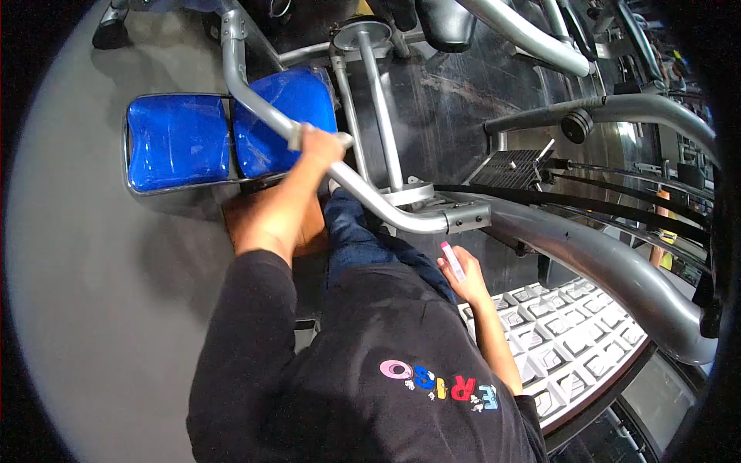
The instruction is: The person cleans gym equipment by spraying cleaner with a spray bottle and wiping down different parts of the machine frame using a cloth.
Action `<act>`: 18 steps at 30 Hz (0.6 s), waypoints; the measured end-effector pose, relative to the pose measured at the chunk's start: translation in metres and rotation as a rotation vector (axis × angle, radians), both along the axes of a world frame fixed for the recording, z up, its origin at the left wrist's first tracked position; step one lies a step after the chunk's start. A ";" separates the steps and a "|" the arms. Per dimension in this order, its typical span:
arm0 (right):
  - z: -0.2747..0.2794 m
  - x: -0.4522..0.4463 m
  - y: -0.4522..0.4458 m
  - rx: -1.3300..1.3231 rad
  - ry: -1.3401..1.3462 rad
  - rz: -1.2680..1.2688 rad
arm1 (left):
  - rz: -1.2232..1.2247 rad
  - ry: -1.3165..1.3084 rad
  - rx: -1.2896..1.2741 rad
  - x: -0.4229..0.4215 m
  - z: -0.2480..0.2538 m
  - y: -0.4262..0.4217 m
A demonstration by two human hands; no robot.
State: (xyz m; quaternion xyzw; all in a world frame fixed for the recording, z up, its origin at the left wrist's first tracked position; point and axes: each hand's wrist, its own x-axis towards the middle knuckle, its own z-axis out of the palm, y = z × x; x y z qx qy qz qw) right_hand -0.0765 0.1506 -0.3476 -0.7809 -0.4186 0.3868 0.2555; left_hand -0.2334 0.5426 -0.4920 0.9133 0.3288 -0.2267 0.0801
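My left hand (319, 147) is closed around a bent silver tube (266, 114) of an exercise machine. Something pale shows at both sides of the fingers, against the tube; I cannot make out whether it is a cloth. Directly beneath that arm is a blue padded seat (282, 116), covered in clear plastic. Lower and to the right, my right hand (467, 278) is closed on a small white tube with a pink end (452, 261). It is held near my right thigh, apart from the machine.
A second blue pad (179, 143) adjoins the seat at left. Thick silver frame tubes (602, 255) curve along the right. A panel with white raised squares (575, 332) stands beside my right arm. A brown box-like object (309, 224) is by my legs. Grey floor (85, 270) spreads left.
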 end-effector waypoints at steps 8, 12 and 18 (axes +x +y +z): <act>-0.005 -0.007 -0.010 0.013 0.019 -0.055 | -0.246 0.060 -0.341 0.036 -0.004 -0.083; 0.000 -0.012 0.003 0.090 -0.045 -0.166 | -0.177 -0.240 -0.361 0.052 0.016 -0.206; 0.003 -0.004 0.047 0.176 -0.075 -0.146 | -0.266 -0.477 -0.130 0.008 0.003 -0.150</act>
